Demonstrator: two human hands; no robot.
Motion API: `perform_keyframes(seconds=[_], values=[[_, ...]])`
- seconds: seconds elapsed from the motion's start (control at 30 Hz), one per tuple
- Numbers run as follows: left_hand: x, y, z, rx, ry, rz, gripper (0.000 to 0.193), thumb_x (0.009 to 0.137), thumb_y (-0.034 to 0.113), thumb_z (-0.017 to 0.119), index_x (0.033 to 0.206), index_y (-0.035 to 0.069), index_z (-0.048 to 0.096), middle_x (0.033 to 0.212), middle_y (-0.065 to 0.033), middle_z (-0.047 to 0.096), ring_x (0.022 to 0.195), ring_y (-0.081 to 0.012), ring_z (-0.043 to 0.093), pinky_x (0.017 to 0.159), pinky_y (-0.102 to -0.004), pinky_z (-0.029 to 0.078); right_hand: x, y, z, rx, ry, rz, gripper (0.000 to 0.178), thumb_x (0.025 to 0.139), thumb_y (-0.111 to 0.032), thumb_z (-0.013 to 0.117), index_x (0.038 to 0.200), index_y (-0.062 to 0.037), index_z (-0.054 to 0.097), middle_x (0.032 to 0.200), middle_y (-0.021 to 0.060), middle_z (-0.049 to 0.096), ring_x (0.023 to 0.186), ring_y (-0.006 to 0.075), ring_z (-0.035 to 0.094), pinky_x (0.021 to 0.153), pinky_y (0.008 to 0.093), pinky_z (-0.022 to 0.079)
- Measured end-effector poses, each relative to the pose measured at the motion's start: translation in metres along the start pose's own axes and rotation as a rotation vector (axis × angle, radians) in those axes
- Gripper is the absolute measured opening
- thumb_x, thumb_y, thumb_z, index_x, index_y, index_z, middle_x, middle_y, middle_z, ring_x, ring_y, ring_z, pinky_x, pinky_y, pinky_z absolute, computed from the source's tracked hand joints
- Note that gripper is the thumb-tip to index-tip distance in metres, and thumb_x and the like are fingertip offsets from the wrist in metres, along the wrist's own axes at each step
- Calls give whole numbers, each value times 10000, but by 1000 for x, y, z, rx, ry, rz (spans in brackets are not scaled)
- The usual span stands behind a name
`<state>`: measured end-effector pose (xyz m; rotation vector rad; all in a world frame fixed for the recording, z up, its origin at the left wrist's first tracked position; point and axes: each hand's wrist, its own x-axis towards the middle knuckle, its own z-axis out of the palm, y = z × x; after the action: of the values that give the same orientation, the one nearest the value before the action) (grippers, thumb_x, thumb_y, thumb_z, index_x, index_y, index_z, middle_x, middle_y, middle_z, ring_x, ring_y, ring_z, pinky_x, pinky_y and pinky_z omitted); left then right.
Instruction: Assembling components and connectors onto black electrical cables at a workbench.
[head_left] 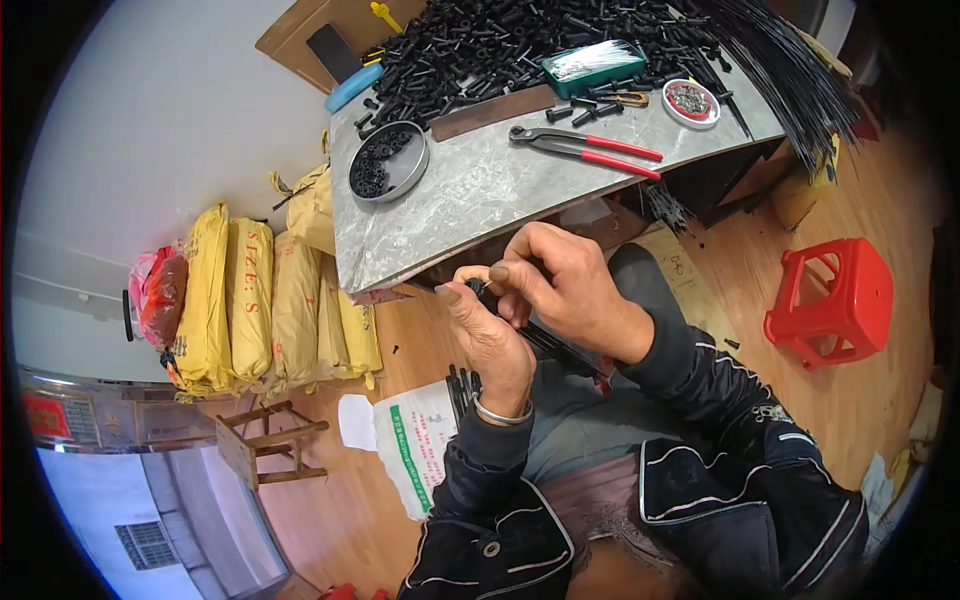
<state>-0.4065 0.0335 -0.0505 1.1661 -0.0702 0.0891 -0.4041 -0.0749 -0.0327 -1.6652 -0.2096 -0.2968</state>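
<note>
We've got the sm. black pc point(478, 289) just off the near edge of the grey table point(465, 190), btwn our hands. Our L hand point(492, 345) has it clamped btwn thumb & fingers; our R hand point(578, 288) is bent in over it, but we can't tell if its fingertips pinch it. R fingers hide part of the pc; dark rods point(557, 349) below, also nr the table's front, are mostly covered too. On the table: red-handled pincers point(622, 147) nr front edge; metal bowl point(411, 166) w/ black rings point(371, 173) at L end; green box point(600, 82) & white dish point(706, 122) toward R; pile of black parts point(470, 45) along back. Off table's R end, red stool point(852, 300); off L end, yellow sacks point(247, 300).
</note>
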Motion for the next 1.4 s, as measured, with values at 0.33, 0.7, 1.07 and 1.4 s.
perform_keyframes(seconds=[0.33,0.7,1.07,1.4], values=[[-2,1,-2,-106,66,-78,519,1005,511,314,759,74,443,577,20,361,483,-67,351,451,-212,297,8,9,-1,484,-273,366,204,948,-128,544,802,14,538,712,52,601,612,117,604,553,260,518],[5,1,-1,-62,70,-114,486,990,501,355,721,98,392,534,26,283,432,-68,265,422,-221,256,71,79,-105,-1179,152,-279,240,728,-240,744,787,-73,581,858,87,531,861,296,520,731,404,415],[10,-3,-7,50,54,-135,560,986,510,360,807,9,537,511,32,299,424,-60,269,424,-221,239,61,53,-105,-630,12,-99,235,820,-132,679,839,-28,469,704,118,462,619,231,481,574,336,409],[11,-6,-1,79,113,-179,544,968,540,393,818,34,523,514,12,398,425,-68,337,416,-229,277,16,-15,-92,-966,-228,-565,458,493,8,749,857,-83,487,894,73,533,866,281,537,769,359,392]])
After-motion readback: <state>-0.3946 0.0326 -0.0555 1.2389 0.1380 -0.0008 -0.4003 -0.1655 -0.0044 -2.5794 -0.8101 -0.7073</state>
